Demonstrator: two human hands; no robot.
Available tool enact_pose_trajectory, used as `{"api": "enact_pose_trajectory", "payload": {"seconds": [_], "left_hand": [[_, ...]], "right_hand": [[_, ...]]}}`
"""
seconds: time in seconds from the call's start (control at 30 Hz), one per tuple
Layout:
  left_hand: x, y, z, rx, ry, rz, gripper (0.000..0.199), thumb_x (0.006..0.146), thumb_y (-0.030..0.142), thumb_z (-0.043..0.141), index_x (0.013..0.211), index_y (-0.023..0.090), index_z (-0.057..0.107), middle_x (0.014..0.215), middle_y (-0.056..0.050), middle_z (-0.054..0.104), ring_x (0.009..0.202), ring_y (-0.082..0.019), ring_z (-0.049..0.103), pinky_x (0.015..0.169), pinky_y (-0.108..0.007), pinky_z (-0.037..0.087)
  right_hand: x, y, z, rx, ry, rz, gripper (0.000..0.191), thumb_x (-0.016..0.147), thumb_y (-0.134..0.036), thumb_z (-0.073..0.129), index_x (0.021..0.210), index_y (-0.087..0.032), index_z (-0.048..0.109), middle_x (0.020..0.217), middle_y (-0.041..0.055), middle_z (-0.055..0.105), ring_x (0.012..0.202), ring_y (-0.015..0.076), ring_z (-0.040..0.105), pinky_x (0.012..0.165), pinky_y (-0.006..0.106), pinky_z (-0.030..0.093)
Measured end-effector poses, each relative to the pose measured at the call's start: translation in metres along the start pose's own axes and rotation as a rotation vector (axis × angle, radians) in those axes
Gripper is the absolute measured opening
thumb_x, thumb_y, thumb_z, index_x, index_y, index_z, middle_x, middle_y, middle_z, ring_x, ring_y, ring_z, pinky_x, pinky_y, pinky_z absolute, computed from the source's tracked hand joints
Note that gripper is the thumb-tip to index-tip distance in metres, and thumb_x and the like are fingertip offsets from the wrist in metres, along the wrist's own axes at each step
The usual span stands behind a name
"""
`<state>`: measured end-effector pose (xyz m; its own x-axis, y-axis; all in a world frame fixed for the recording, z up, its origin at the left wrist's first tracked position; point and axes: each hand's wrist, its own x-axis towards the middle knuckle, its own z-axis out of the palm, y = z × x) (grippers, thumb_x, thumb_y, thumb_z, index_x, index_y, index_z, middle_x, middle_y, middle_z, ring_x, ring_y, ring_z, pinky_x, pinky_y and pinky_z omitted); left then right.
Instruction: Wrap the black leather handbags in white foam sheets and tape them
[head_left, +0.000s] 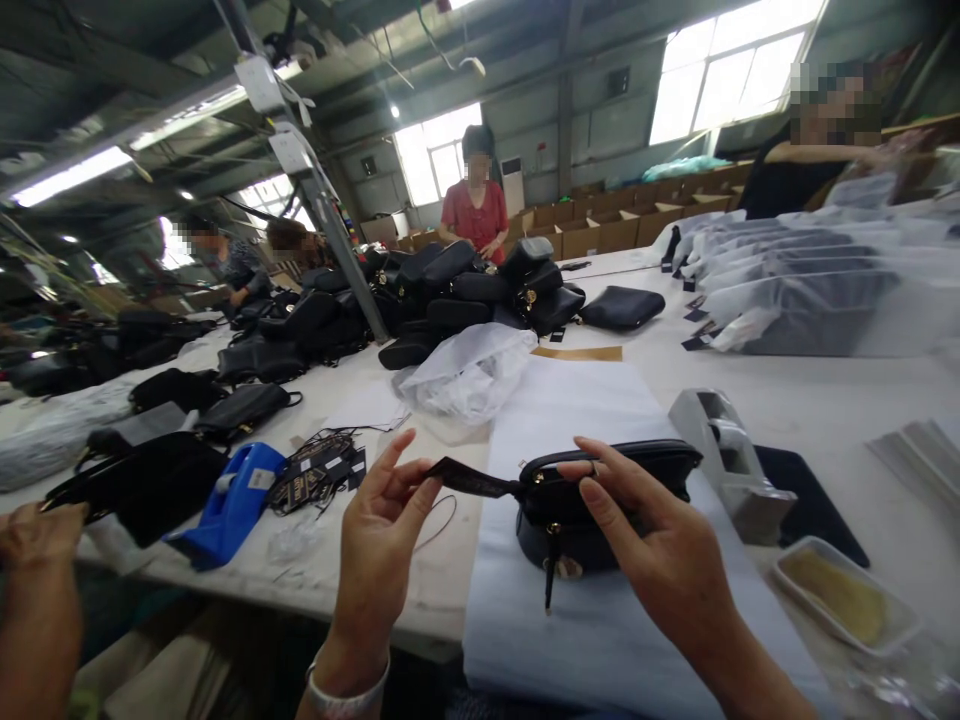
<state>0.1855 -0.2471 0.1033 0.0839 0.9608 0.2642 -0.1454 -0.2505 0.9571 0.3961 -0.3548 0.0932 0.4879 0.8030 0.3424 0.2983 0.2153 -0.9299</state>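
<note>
My left hand [386, 520] pinches a black hang tag [469, 477] with gold-coloured print between thumb and fingers. The tag reaches to the near left end of a small black handbag [559, 530], which lies on a stack of white paper [517, 630]. A gold zipper piece and a dangling black zip pull show on the bag. My right hand [652, 535] grips the bag at its top front, thumb and ringed finger against it, index finger lifted. The palm hides part of the bag. A thin cord loop [442, 525] is beside my left hand.
On the left are a blue tape dispenser [229, 510], a pile of black tags [315, 470] and another person's hand [37, 540]. To the right stand a grey tape dispenser [731, 470] and a plastic tray [844, 595]. Behind lie heaped black bags [450, 280] and wrapped ones [810, 290].
</note>
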Motion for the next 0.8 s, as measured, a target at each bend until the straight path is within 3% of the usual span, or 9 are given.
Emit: {"api": "enact_pose_trajectory", "payload": {"seconds": [0.1, 0.2, 0.3, 0.5, 0.67, 0.8], "left_hand": [[-0.011, -0.010, -0.013, -0.082, 0.152, -0.016, 0.053, 0.072, 0.025, 0.086, 0.121, 0.027, 0.068, 0.094, 0.003, 0.076, 0.087, -0.010, 0.071, 0.085, -0.017, 0.057], [-0.024, -0.013, -0.031, -0.103, 0.311, -0.008, 0.051, 0.067, 0.024, 0.089, 0.114, 0.026, 0.071, 0.090, 0.004, 0.077, 0.084, -0.008, 0.070, 0.087, -0.016, 0.056], [-0.036, -0.013, -0.052, -0.081, 0.408, -0.042, 0.052, 0.060, 0.025, 0.093, 0.108, 0.024, 0.073, 0.087, 0.004, 0.077, 0.081, -0.008, 0.070, 0.084, -0.015, 0.057], [-0.051, -0.022, -0.071, -0.110, 0.517, -0.138, 0.052, 0.055, 0.024, 0.095, 0.103, 0.023, 0.073, 0.085, 0.005, 0.076, 0.080, -0.008, 0.070, 0.082, -0.015, 0.057], [-0.052, -0.031, -0.079, -0.210, 0.562, -0.182, 0.046, 0.057, 0.021, 0.094, 0.098, 0.022, 0.073, 0.088, 0.005, 0.074, 0.081, -0.008, 0.068, 0.077, -0.015, 0.058], [-0.056, -0.041, -0.109, -0.270, 0.690, -0.194, 0.032, 0.065, 0.013, 0.086, 0.091, 0.021, 0.070, 0.094, 0.006, 0.072, 0.082, -0.007, 0.067, 0.074, -0.012, 0.056]], "right_hand": [[0.003, 0.019, -0.016, -0.450, 0.103, -0.353, 0.038, 0.092, -0.032, 0.064, 0.130, -0.031, 0.063, 0.104, 0.0015, 0.076, 0.104, 0.0250, 0.069, 0.103, 0.044, 0.051], [0.014, 0.038, -0.029, -0.700, 0.081, -0.501, 0.041, 0.091, -0.034, 0.064, 0.132, -0.030, 0.061, 0.128, 0.0061, 0.067, 0.126, 0.0323, 0.056, 0.114, 0.056, 0.038], [0.029, 0.053, -0.038, -0.802, -0.049, -0.493, 0.053, 0.092, -0.040, 0.062, 0.141, -0.027, 0.050, 0.150, 0.0110, 0.046, 0.140, 0.0365, 0.040, 0.114, 0.060, 0.035], [0.047, 0.063, -0.048, -0.814, -0.147, -0.477, 0.042, 0.093, -0.047, 0.058, 0.129, -0.025, 0.055, 0.120, 0.0109, 0.063, 0.115, 0.0323, 0.059, 0.109, 0.058, 0.039], [0.050, 0.067, -0.055, -0.800, -0.188, -0.454, 0.039, 0.093, -0.051, 0.056, 0.121, -0.024, 0.057, 0.115, 0.0106, 0.064, 0.111, 0.0322, 0.058, 0.102, 0.051, 0.044], [0.054, 0.073, -0.056, -0.814, -0.174, -0.409, 0.040, 0.093, -0.055, 0.053, 0.118, -0.023, 0.057, 0.113, 0.0109, 0.064, 0.108, 0.0320, 0.059, 0.096, 0.048, 0.047]]}}
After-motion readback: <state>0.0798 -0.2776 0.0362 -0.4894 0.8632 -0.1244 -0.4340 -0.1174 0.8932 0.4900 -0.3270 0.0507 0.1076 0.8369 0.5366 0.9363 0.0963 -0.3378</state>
